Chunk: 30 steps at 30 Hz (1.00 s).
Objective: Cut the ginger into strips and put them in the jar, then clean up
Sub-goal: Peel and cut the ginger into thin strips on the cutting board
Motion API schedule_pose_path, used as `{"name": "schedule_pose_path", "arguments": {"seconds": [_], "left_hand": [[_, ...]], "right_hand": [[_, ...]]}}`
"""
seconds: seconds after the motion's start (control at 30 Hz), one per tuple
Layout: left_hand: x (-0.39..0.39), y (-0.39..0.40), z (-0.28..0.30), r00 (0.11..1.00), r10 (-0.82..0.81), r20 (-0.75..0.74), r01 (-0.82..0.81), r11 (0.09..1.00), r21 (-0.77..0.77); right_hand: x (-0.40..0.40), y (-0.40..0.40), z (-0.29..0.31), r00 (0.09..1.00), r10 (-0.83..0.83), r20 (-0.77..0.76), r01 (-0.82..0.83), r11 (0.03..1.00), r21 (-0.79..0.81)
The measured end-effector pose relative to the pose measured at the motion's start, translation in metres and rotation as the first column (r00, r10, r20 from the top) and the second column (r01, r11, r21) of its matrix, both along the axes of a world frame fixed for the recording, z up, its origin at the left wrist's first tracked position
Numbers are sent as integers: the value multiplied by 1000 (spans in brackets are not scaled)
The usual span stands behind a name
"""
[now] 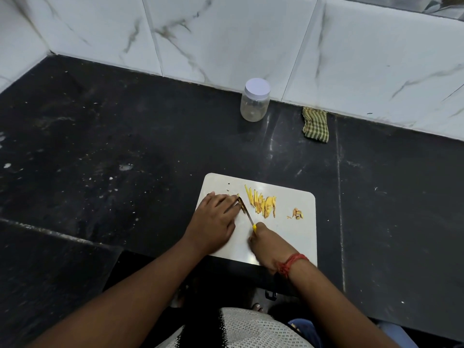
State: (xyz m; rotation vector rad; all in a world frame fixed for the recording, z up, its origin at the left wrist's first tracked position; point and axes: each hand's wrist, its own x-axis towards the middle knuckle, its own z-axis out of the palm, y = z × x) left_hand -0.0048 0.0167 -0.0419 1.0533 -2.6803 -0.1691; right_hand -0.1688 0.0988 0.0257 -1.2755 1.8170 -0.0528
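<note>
Head view: black stone counter (125,136) fills most of the frame, white speckles and smears on it, marble-look wall tiles (226,33) across the top. My white cutting board (296,237) sits lower centre, near the counter's front edge. My left hand (213,222) lies on the board's left part, fingers fairly straight and pressed down on a ginger piece that is almost wholly hidden under the fingertips; just a sliver of yellow shows at the blade. My right hand (268,244) is at the board's lower middle, fingers curled round the yellow handle of a small knife (247,213), blade angled up-left and touching my left fingertips. Red thread band (292,264) on my right wrist. Clear jar (254,102) with white lid on, upper centre against the wall, well apart from the board. Folded green checked cloth (315,124) just right of the jar. Cut ginger strips (262,203) lie in a loose row mid-board, just right of the blade. Small heap of ginger scraps (296,214) further right on the board.
</note>
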Motion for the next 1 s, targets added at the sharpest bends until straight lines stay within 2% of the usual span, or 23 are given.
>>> {"name": "schedule_pose_path", "arguments": {"seconds": [0.13,0.27,0.43,0.6,1.0], "left_hand": [[1,-1,-2,1000,-5,-12,5,1000,12],[0,-2,0,1000,-2,-4,2,999,33],[-1,-3,-1,1000,-1,2,1,999,36],[0,-2,-1,1000,-12,8,11,999,33],[-1,-2,-3,1000,-8,-3,8,1000,20]], "right_hand": [[-3,-2,0,993,-88,82,82,994,72],[-4,1,4,901,-320,294,278,944,176],[-5,7,4,949,-213,231,193,975,109],[-3,8,4,994,-53,96,51,998,19],[-4,13,11,997,-25,76,23,999,26]]}}
